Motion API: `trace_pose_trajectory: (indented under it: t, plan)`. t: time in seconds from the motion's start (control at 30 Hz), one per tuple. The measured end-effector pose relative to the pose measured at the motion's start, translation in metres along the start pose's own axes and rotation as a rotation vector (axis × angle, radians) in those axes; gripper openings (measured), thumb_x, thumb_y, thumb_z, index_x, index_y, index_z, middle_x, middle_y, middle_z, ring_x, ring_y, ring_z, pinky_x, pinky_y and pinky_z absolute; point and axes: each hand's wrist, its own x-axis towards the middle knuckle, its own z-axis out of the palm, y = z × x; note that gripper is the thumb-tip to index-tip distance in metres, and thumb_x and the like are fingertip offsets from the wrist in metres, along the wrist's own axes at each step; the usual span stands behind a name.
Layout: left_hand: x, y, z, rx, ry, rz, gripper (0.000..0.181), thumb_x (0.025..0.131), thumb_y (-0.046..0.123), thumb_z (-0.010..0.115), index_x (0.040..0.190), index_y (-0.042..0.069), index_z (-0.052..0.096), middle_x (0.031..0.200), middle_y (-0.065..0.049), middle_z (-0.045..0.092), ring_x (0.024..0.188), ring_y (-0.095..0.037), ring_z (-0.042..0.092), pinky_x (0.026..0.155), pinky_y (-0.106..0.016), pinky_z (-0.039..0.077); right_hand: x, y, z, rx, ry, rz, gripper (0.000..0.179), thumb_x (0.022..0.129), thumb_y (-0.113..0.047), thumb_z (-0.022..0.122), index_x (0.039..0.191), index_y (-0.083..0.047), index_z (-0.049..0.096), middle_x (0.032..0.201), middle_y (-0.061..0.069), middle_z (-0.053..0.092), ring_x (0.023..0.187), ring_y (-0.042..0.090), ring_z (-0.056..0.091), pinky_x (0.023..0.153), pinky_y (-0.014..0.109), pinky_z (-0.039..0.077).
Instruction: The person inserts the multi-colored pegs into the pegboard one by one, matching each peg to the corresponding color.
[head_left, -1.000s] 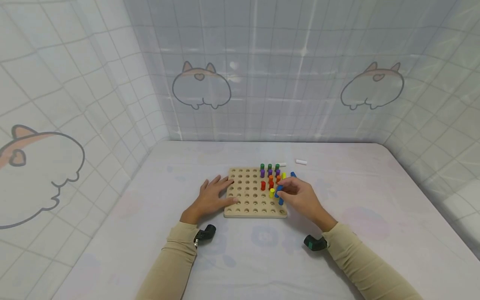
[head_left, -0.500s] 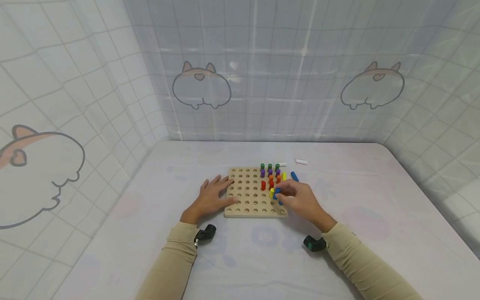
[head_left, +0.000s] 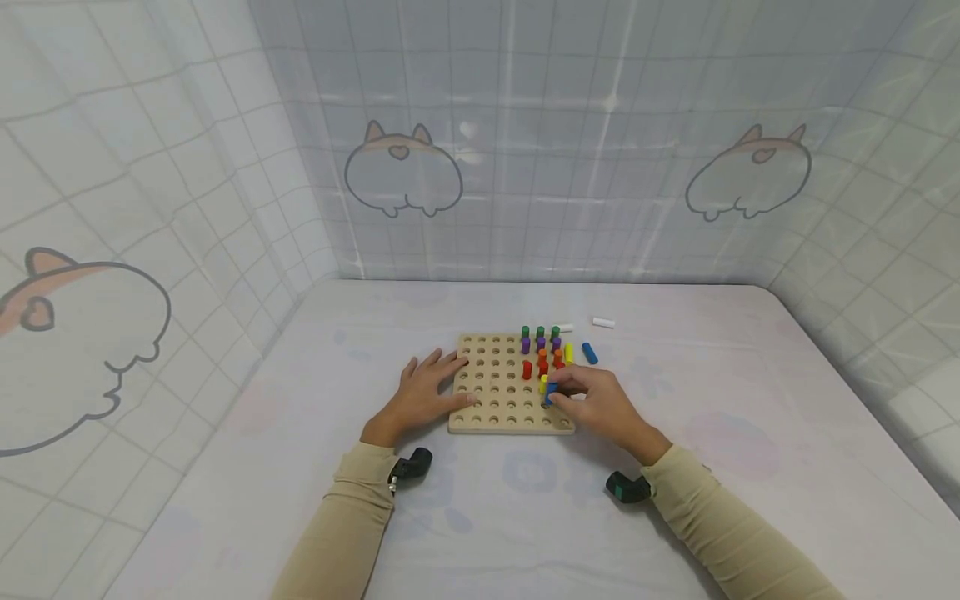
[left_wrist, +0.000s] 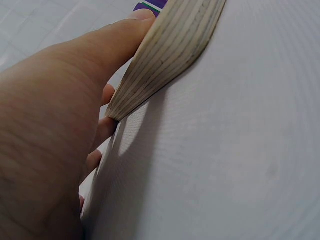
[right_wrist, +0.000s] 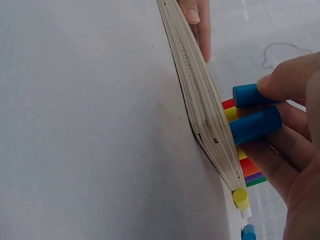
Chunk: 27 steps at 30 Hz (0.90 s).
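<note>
A square wooden pegboard (head_left: 480, 427) with rows of holes lies on the table. My left hand (head_left: 427, 392) rests at its left side, thumb on the top face and the other fingers spread along the edge. Over the board's near right part, my right hand (head_left: 600, 407) pinches a blue peg (right_wrist: 245, 96) between thumb and fingers. A second blue peg (right_wrist: 256, 125) stands in the board beside it; in the head view the fingers hide it. Just left of the held peg is a yellow peg (head_left: 543, 383). Behind it stand red (head_left: 527, 370), orange (head_left: 542, 356), purple (head_left: 526, 345) and green pegs (head_left: 525, 332).
Past the board's right edge lie a loose yellow peg (head_left: 568, 353) and a loose blue peg (head_left: 590, 353). Two white pegs lie farther back, one (head_left: 603, 322) apart and one (head_left: 566, 328) near the board's far corner. A white patterned cloth (head_left: 510, 517) covers the table.
My right hand has shifted slightly left and toward me with the blue peg, which now stands more upright, low over the board. My left hand has stayed in place.
</note>
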Motion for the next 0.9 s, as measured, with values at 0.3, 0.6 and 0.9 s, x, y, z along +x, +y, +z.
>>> trace_pose_trajectory:
  t: [0.3,0.6,0.9]
  plan:
    - [-0.0005,0.0025,-0.0022,0.001,-0.005,-0.004,0.083,0.090,0.062,0.062,0.155,0.016,0.041,0.161,-0.009,0.033,0.152,-0.033,0.015,0.118,-0.062,-0.001,0.0006,-0.0014,0.0015,-0.069,-0.005,0.006,0.019,0.086,-0.006,0.079,0.104,-0.006,0.073,0.096,-0.007,0.072,0.089,0.008,0.070,0.081,0.033,0.059]
    - [-0.0008,0.0042,-0.0034,-0.001,-0.003,-0.005,0.083,0.090,0.062,0.063,0.155,0.016,0.041,0.161,-0.009,0.032,0.152,-0.033,0.015,0.118,-0.062,-0.001,0.0015,-0.0041,0.0040,-0.144,-0.013,0.010,0.021,0.084,-0.008,0.082,0.103,-0.007,0.072,0.094,-0.006,0.071,0.088,0.009,0.069,0.078,0.032,0.059]
    - [-0.0007,0.0039,-0.0031,0.009,0.000,-0.005,0.083,0.090,0.063,0.062,0.155,0.016,0.041,0.161,-0.009,0.033,0.152,-0.033,0.015,0.118,-0.062,-0.001,0.0020,-0.0063,0.0039,-0.193,-0.038,0.014,0.022,0.084,-0.011,0.083,0.103,-0.010,0.072,0.095,-0.007,0.070,0.087,0.008,0.066,0.080,0.033,0.059]
